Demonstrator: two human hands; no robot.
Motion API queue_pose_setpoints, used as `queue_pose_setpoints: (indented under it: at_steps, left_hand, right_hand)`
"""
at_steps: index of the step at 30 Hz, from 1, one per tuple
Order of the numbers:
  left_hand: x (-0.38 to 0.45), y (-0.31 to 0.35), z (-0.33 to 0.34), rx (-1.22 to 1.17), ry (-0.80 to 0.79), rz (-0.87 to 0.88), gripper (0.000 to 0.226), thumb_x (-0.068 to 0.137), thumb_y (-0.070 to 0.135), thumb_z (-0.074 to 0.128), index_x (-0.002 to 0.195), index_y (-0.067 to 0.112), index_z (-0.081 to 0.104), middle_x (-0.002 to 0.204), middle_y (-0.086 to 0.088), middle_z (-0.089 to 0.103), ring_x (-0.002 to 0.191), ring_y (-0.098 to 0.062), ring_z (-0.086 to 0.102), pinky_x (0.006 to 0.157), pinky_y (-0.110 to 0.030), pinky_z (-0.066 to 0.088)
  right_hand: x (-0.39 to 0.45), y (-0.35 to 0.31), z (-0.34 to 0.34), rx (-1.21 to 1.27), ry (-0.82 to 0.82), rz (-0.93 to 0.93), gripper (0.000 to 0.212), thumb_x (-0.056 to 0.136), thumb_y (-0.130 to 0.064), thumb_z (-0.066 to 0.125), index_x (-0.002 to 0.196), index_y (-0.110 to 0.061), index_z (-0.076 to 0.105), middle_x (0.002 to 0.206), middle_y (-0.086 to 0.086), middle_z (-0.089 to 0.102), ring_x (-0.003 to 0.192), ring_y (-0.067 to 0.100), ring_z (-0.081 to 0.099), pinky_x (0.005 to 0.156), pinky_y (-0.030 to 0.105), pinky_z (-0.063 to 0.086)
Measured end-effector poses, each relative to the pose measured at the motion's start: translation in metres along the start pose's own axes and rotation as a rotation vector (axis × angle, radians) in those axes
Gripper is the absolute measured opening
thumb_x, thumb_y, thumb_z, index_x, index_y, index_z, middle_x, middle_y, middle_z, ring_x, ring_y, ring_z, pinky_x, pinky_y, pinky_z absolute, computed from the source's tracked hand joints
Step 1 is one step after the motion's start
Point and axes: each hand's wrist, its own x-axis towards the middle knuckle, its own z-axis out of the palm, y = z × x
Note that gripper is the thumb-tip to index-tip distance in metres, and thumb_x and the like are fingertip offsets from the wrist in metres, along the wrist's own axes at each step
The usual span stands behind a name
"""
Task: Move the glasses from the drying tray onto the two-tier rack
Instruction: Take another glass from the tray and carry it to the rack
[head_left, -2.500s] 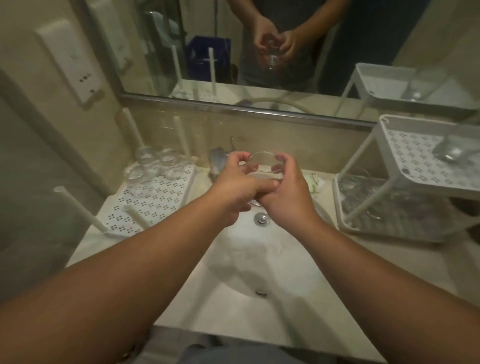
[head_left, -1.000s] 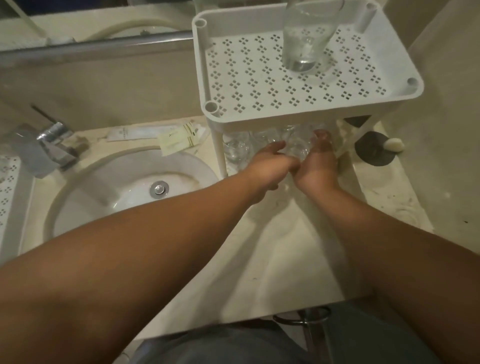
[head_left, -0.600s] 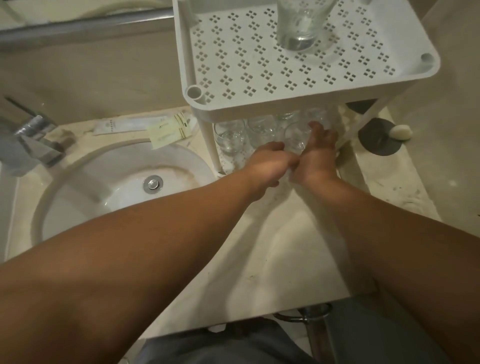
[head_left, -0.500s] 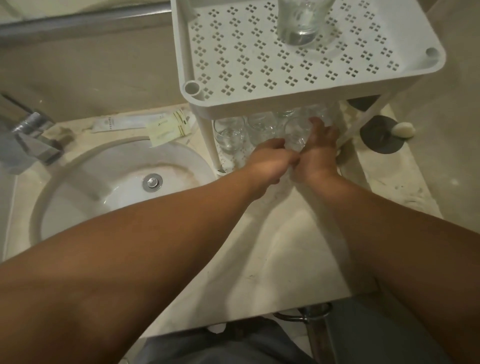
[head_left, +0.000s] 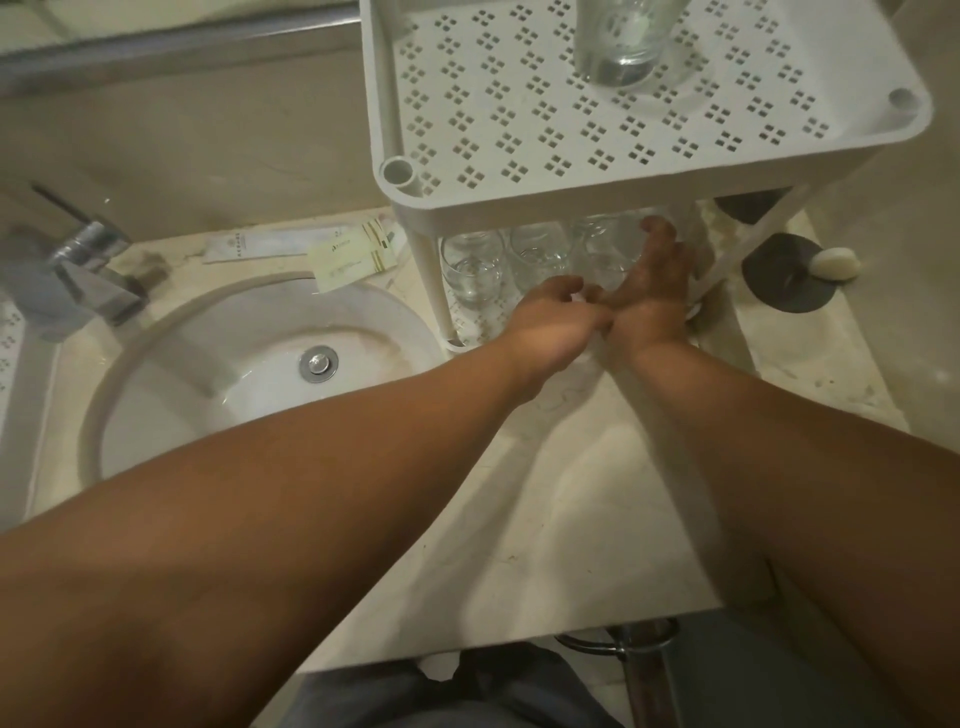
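Note:
The white two-tier rack (head_left: 649, 192) stands on the counter at the upper right. One clear glass (head_left: 621, 41) stands on its perforated top tier. Several glasses (head_left: 472, 265) stand on the lower tier under it. My left hand (head_left: 550, 322) and my right hand (head_left: 654, 280) meet at the front of the lower tier, cupped around a clear glass (head_left: 595, 273) that rests among the others; my right fingers reach under the top tier. A strip of the drying tray (head_left: 8, 338) shows at the far left edge.
A round sink basin (head_left: 234, 374) with a drain lies left of the rack, with a chrome faucet (head_left: 78, 270) behind it. Paper sachets (head_left: 353, 254) lie by the rack's front-left leg. A dark dish (head_left: 789, 275) with a soap (head_left: 834, 262) sits to the right.
Both hands carried the glass from above the sink to the right and down into the rack's lower tier. Over the last second they have stayed there, almost still.

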Motion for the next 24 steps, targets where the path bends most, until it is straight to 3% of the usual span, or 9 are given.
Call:
queue_pose_setpoints:
  at_steps: [3, 7, 13, 18, 21, 24]
  left_hand:
    - [-0.005, -0.002, -0.004, -0.024, 0.003, 0.002, 0.06, 0.087, 0.022, 0.068, 0.144, 0.025, 0.048, 0.137, 0.002, 0.052, 0.102, -0.017, 0.063, 0.064, -0.024, 0.049]
    - [-0.012, -0.006, -0.012, -0.046, 0.01, -0.003, 0.055, 0.089, 0.024, 0.068, 0.141, 0.023, 0.05, 0.132, 0.002, 0.055, 0.093, -0.014, 0.064, 0.065, -0.024, 0.05]
    - [-0.028, -0.013, -0.03, -0.048, 0.041, 0.012, 0.048, 0.09, 0.023, 0.064, 0.137, 0.025, 0.053, 0.114, 0.008, 0.06, 0.095, -0.017, 0.067, 0.066, -0.024, 0.052]
    - [-0.052, -0.027, -0.057, -0.067, 0.05, 0.057, 0.05, 0.09, 0.024, 0.062, 0.139, 0.024, 0.051, 0.121, 0.006, 0.057, 0.092, -0.018, 0.07, 0.064, -0.026, 0.053]
    - [-0.069, -0.04, -0.08, -0.081, 0.09, 0.094, 0.05, 0.089, 0.025, 0.062, 0.138, 0.024, 0.053, 0.125, 0.007, 0.056, 0.09, -0.017, 0.071, 0.066, -0.026, 0.05]
    - [-0.086, -0.052, -0.11, -0.08, 0.158, 0.122, 0.045, 0.09, 0.024, 0.062, 0.134, 0.027, 0.056, 0.122, 0.009, 0.057, 0.089, -0.015, 0.072, 0.073, -0.028, 0.054]
  right_hand:
    - [-0.004, -0.012, -0.002, 0.054, 0.009, 0.021, 0.08, 0.079, -0.022, 0.078, 0.144, -0.014, 0.03, 0.143, 0.016, 0.032, 0.127, 0.025, 0.039, 0.075, 0.004, 0.012]
    - [-0.008, -0.015, -0.004, 0.066, 0.003, 0.0, 0.084, 0.077, -0.025, 0.08, 0.144, -0.014, 0.03, 0.143, 0.015, 0.032, 0.126, 0.022, 0.038, 0.079, 0.006, 0.019]
    - [-0.029, -0.025, -0.009, 0.086, 0.045, 0.019, 0.089, 0.076, -0.035, 0.081, 0.146, -0.019, 0.028, 0.147, 0.014, 0.027, 0.133, 0.021, 0.034, 0.104, 0.024, 0.031]
    - [-0.078, -0.039, -0.009, 0.243, 0.064, -0.01, 0.088, 0.071, -0.025, 0.086, 0.143, -0.02, 0.034, 0.148, 0.012, 0.024, 0.125, 0.027, 0.047, 0.102, 0.027, 0.041]
    - [-0.109, -0.054, -0.007, 0.252, 0.046, -0.075, 0.086, 0.069, -0.023, 0.087, 0.139, -0.015, 0.038, 0.149, 0.014, 0.027, 0.119, 0.032, 0.052, 0.099, 0.041, 0.047]
    - [-0.134, -0.075, -0.003, 0.298, -0.018, -0.065, 0.085, 0.07, -0.023, 0.087, 0.14, -0.018, 0.038, 0.155, 0.012, 0.02, 0.117, 0.034, 0.055, 0.097, 0.046, 0.048]
